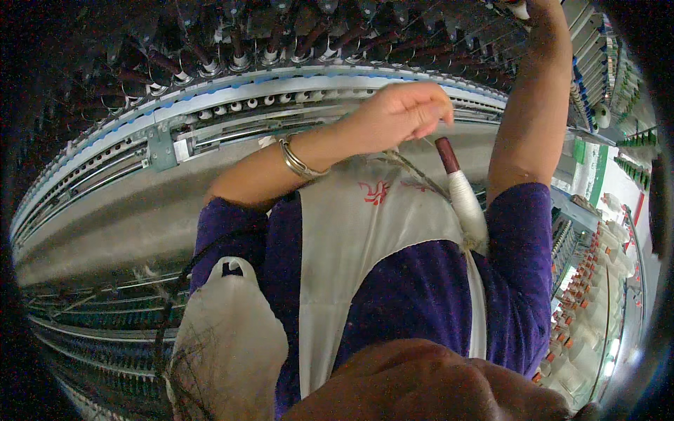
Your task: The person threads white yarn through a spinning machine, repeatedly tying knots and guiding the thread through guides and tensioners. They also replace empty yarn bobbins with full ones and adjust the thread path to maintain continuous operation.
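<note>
My left hand [413, 112], with metal bangles at its wrist, is raised in front of my chest. Its fingers are curled and pinched together. A faint thread-like line shows just below it, but what the fingertips hold is too fine to make out. Close by, a bobbin [465, 200] of white yarn on a dark red tube leans at the edge of my pale apron [326, 281]. My right arm stretches up to the machine, where my right hand [539, 8] is cut by the upper edge. A small white piece [519, 10] shows at its partly visible, closed fingers.
A long spinning machine curves across the top, with a row of dark red bobbins [319, 35] above a pale rail [232, 81]. A white bag [232, 330] hangs at my left side. Yarn cones with orange tips [572, 309] stand in rows at the right.
</note>
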`<state>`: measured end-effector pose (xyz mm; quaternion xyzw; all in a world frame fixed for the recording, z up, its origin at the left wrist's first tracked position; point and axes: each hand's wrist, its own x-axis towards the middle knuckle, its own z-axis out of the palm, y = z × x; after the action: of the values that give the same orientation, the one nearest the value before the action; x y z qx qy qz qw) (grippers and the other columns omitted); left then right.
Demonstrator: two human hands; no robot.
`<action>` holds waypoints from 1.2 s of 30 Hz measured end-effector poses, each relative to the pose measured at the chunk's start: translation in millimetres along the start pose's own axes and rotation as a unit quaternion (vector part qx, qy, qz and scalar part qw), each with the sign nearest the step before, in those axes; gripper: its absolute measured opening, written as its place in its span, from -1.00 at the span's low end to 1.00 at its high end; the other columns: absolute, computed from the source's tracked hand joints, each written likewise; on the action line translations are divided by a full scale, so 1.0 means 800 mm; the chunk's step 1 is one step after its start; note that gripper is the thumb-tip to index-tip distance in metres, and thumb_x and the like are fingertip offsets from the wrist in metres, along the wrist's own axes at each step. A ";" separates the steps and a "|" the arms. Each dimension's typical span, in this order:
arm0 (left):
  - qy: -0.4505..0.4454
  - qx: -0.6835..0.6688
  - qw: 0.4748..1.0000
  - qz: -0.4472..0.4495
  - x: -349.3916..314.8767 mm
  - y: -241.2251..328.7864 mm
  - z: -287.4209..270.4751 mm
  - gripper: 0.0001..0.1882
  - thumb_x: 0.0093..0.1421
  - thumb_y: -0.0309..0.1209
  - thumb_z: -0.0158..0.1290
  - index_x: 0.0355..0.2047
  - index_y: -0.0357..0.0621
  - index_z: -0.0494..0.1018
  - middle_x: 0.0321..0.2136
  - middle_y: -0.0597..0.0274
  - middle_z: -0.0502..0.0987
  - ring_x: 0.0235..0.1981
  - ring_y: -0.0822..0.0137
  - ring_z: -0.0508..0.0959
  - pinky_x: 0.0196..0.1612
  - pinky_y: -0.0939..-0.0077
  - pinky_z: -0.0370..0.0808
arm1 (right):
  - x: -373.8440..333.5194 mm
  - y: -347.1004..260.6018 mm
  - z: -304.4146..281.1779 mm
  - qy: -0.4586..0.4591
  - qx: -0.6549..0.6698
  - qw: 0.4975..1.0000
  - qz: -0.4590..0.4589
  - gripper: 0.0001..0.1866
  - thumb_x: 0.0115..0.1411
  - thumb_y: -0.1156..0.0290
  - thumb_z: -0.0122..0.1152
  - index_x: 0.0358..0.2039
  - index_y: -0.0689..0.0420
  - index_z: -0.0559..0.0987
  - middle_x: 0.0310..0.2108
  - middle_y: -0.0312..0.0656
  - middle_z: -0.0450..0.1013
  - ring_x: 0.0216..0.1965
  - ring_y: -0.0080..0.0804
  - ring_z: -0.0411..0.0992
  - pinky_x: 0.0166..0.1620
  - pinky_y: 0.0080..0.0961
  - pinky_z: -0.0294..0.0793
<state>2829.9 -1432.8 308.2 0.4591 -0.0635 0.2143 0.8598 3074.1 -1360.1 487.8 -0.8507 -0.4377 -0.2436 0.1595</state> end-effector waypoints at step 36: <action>0.599 0.153 0.772 -0.143 -0.204 -0.125 -0.319 -0.85 0.05 -0.36 0.17 -0.48 -0.20 0.52 -0.64 0.38 0.43 -0.64 0.47 0.29 -0.53 0.47 0.27 | -0.415 -0.075 0.366 -0.238 0.135 0.948 -0.161 -0.70 0.11 0.20 0.09 -0.11 -0.22 0.52 -0.66 -0.10 0.48 -0.64 -0.07 0.45 -0.55 -0.16 0.44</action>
<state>2703.2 -1323.6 36.5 0.3670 0.5648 0.3277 0.6624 2939.8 -1405.6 64.2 -0.7726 -0.6229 0.0045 0.1228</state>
